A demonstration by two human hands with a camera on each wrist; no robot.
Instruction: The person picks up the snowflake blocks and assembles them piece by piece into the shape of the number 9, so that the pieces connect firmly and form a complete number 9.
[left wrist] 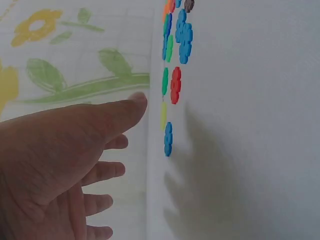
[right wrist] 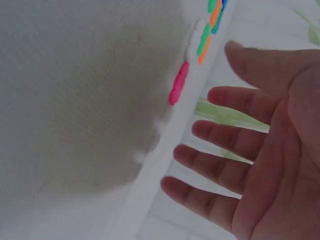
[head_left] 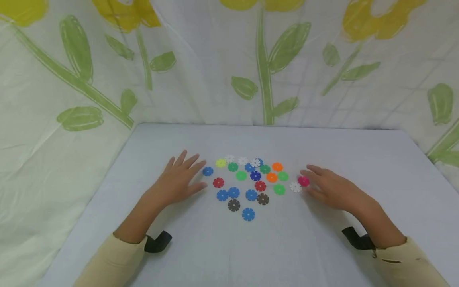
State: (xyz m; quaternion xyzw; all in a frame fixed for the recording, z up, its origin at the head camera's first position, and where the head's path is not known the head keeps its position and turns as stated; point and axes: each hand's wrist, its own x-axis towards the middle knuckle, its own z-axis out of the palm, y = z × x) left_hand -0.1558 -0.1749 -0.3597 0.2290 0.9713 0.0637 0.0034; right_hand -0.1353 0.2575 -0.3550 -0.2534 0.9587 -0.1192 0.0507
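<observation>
Several notched plastic discs lie spread over the middle of the table, among them a yellow disc (head_left: 220, 163), a dark blue disc (head_left: 255, 175) and an orange disc (head_left: 271, 177). To their left, my left hand (head_left: 181, 179) has its fingers spread and holds nothing; a blue disc (head_left: 208, 171) is nearest to it. On the other side my right hand (head_left: 328, 185) is also empty, its fingers extended beside a pink disc (head_left: 303, 181) and a white disc (head_left: 295, 187). The right wrist view shows that hand (right wrist: 235, 145) raised above the surface, apart from the pink disc (right wrist: 179, 84).
A pale cloth covers the table (head_left: 215, 255). Behind it hangs a white curtain (head_left: 201, 79) printed with yellow flowers and green leaves. Black straps (head_left: 157, 242) stick out at both sleeve cuffs. Some discs overlap one another, such as the blue pair (head_left: 223, 195).
</observation>
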